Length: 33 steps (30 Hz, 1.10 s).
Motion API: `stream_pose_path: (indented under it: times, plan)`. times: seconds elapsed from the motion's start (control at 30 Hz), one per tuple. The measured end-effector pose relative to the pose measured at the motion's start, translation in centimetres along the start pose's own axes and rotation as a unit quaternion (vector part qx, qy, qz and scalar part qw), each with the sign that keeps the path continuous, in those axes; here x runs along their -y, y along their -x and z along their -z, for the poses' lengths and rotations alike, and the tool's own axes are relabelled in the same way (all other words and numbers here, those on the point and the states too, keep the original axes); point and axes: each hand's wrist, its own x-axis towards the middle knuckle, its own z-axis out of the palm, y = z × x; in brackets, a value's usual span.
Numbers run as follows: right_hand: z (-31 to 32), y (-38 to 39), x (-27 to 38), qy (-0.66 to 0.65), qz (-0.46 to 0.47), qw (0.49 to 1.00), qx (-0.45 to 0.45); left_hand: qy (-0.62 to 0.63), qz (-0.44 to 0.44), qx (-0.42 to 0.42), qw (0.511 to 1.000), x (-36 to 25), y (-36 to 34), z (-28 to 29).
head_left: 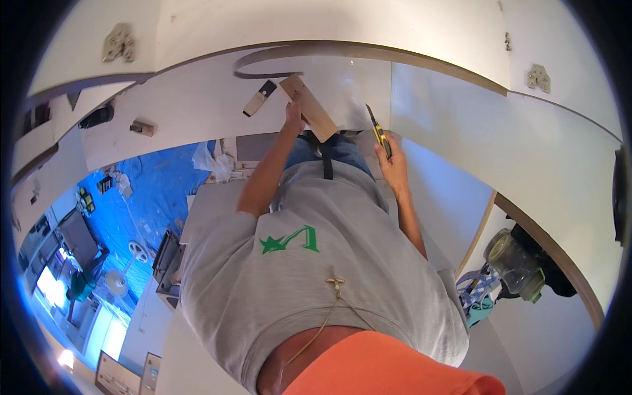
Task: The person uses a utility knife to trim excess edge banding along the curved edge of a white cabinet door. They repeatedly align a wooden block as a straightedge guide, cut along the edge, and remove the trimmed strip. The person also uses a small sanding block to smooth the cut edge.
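My left hand (295, 117) is closed round the left edge of a flat, light-brown wooden block (315, 113), which is tilted over the white panel surface (197, 102). In my right hand (394, 163) is a yellow-and-black utility knife (377, 130), its dark blade pointing up and away from me. The knife is apart from the block. Beyond the block, a thin brown strip (263, 74) curls across the surface. A small wooden piece with a black end (259, 99) rests left of the block.
Another small block (141, 128) lies farther left. White cabinet panels carry metal hinges (119, 43). Blue sheeting (158, 181) covers the floor at left, with a fan (117, 282) and an open case (168, 263). At right, a shelf recess holds a clear jar (515, 262).
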Motion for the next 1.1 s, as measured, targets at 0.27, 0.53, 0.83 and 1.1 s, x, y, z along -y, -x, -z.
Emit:
stream_pose_path:
  times: [0.27,0.53,0.83,1.1]
  plan:
    - [-2.1,6.1,-5.6,0.016,-0.077,0.992,-0.096,-0.200,0.050,-0.042,0.978,7.7,-12.3,3.9]
    - [-5.0,9.5,-9.1,-0.026,-0.257,0.964,-0.061,-0.249,0.102,-0.071,0.961,10.3,-16.5,5.9]
    - [-6.0,8.9,-9.7,-0.068,-0.229,0.969,-0.066,-0.266,0.099,-0.133,0.950,12.5,-19.0,9.5]
    - [-6.8,4.7,-9.8,-0.060,-0.137,0.987,-0.057,-0.163,-0.102,0.149,0.970,-2.0,-0.9,-0.6]
